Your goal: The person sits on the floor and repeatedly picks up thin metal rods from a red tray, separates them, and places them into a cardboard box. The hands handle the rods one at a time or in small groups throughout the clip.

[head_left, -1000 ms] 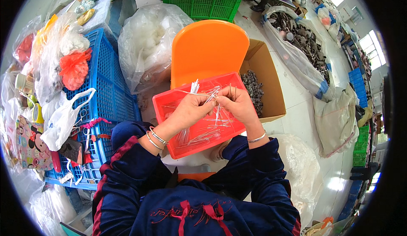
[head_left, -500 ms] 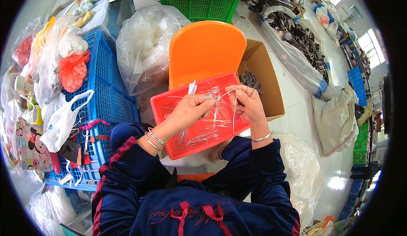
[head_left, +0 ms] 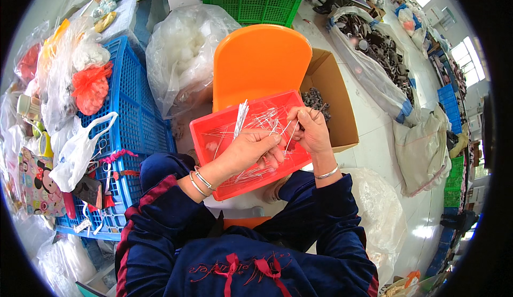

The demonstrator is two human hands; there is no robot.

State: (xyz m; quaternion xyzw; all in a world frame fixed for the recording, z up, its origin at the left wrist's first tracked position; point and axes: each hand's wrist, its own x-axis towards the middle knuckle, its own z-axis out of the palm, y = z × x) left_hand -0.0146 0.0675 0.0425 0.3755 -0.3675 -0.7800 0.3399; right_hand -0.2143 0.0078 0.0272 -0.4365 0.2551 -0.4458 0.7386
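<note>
A shallow red tray (head_left: 206, 146) lies over my lap, with many thin white wires (head_left: 267, 118) scattered in it. A denser bundle of white wires (head_left: 241, 116) leans up past its far left side. Above the tray, my right hand (head_left: 314, 130) pinches a thin white wire between thumb and forefinger, and the wire hangs down bent. My left hand (head_left: 250, 150) is close beside it, thumb and forefinger closed at the wire's other part, its remaining fingers loosely curled below. Exactly how the wire runs between the fingertips is too fine to tell.
An orange chair (head_left: 262, 67) stands just beyond the tray. To its right is an open cardboard box (head_left: 339, 104) with grey pieces; to its left, a clear bag of white stuffing (head_left: 184, 56). Blue crates (head_left: 125, 88) hung with bags flank my left side.
My left hand has turned, its lower fingers opening out over the tray. The long wire that stuck out leftward from it no longer shows there. My right hand stays nearly in place.
</note>
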